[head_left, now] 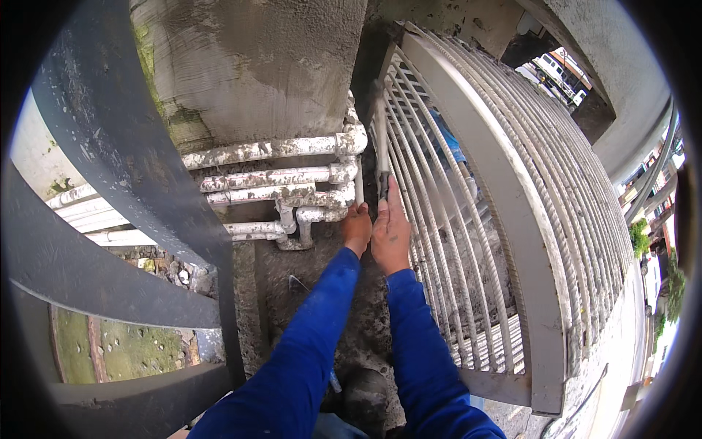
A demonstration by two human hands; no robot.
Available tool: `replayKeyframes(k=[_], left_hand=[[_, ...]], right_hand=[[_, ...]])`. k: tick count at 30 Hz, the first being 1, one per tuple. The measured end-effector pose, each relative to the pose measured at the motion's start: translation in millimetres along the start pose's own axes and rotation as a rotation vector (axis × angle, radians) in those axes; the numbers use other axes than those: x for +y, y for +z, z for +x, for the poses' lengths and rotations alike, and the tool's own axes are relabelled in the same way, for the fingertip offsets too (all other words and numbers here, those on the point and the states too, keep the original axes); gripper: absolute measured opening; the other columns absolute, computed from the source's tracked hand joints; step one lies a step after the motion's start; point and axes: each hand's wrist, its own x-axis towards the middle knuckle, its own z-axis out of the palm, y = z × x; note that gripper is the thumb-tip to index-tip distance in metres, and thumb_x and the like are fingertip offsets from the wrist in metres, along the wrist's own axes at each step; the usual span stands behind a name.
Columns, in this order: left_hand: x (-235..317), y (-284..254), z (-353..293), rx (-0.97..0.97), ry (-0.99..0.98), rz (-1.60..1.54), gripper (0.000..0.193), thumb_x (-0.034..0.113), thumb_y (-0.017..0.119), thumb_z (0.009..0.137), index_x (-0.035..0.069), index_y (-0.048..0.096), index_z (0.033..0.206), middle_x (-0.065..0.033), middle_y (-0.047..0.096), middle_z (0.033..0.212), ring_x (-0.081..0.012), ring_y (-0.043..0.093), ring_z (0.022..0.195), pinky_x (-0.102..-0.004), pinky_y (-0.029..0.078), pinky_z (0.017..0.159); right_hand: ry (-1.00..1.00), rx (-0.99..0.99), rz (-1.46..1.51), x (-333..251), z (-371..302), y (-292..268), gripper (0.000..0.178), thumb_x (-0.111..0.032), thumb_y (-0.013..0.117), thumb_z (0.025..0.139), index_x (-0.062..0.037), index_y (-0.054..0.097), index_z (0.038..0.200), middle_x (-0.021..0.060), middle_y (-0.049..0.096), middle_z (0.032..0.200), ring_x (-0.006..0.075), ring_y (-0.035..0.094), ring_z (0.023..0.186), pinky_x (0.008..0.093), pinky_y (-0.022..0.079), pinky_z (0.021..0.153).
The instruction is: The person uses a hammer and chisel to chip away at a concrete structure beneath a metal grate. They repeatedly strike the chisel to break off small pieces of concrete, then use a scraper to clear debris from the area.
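My right hand point(391, 238) is closed on a long tool point(382, 139) with a dark grip and a pale shaft. One finger lies stretched along the grip; the shaft points away from me and its far end is blurred, so I cannot tell its exact kind. Close beside it, my left hand point(357, 230) is closed at the lower end of a thin white upright pipe point(359, 183). Several mud-spattered white plastic pipes point(267, 152) with elbow joints run leftward from there, along the base of a rough concrete wall point(256, 66).
A cage of ribbed bars in a pale metal frame point(504, 197) stands close on my right, with something blue point(447, 139) behind its bars. Dark metal beams point(110, 132) cross on the left. Dirty ground point(300, 282) lies below my arms; a street shows far right.
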Motion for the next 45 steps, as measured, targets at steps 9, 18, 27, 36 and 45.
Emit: replayKeyframes(k=[9,18,27,36,45], left_hand=[[22.6,-8.4,-13.9,-0.041,-0.131,-0.016,0.048,0.036,0.050,0.101,0.004,0.056,0.136,-0.0209,0.070,0.111,-0.0345,0.067,0.104,-0.0422,0.050,0.090],[3.9,2.5,-8.0,-0.106,0.015,-0.075,0.048,0.029,0.053,0.100,0.004,0.053,0.141,-0.0217,0.066,0.123,-0.0345,0.064,0.112,-0.0412,0.049,0.095],[-63.6,-21.0,-39.8,-0.086,0.172,0.371,0.047,0.028,0.048,0.103,0.001,0.047,0.141,-0.0295,0.066,0.109,-0.0482,0.064,0.101,-0.0540,0.051,0.084],[-33.8,-33.8,-77.2,-0.125,0.360,0.301,0.038,0.029,0.040,0.106,0.002,0.050,0.130,-0.0296,0.066,0.107,-0.0504,0.062,0.097,-0.0580,0.048,0.081],[-7.5,1.0,2.0,0.000,0.254,0.281,0.054,0.043,0.033,0.106,0.001,0.059,0.125,-0.0288,0.066,0.110,-0.0476,0.060,0.108,-0.0535,0.047,0.093]], right_hand=[[0.089,0.107,0.297,-50.7,10.1,-34.3,0.051,-0.022,0.041,0.107,-0.0077,0.032,0.156,-0.0012,0.045,0.068,0.0075,0.045,0.058,0.0248,0.040,0.051],[0.428,-0.275,-0.025,50.1,-9.9,2.1,0.049,-0.025,0.041,0.107,-0.0104,0.036,0.154,0.0299,0.055,0.137,0.0384,0.056,0.127,0.0400,0.044,0.104],[0.297,-0.044,0.427,-19.5,-43.3,-26.2,0.058,-0.036,0.042,0.107,-0.0065,0.031,0.156,0.0015,0.055,0.073,0.0072,0.047,0.059,0.0253,0.042,0.053],[0.242,0.000,0.287,19.1,-114.9,-48.6,0.065,-0.036,0.049,0.104,-0.0039,0.026,0.157,-0.0021,0.049,0.068,0.0044,0.044,0.057,0.0218,0.035,0.049],[0.205,-0.002,0.398,-23.6,-72.4,-45.9,0.063,-0.029,0.046,0.106,-0.0004,0.022,0.157,-0.0012,0.049,0.067,0.0033,0.043,0.055,0.0202,0.034,0.047]])
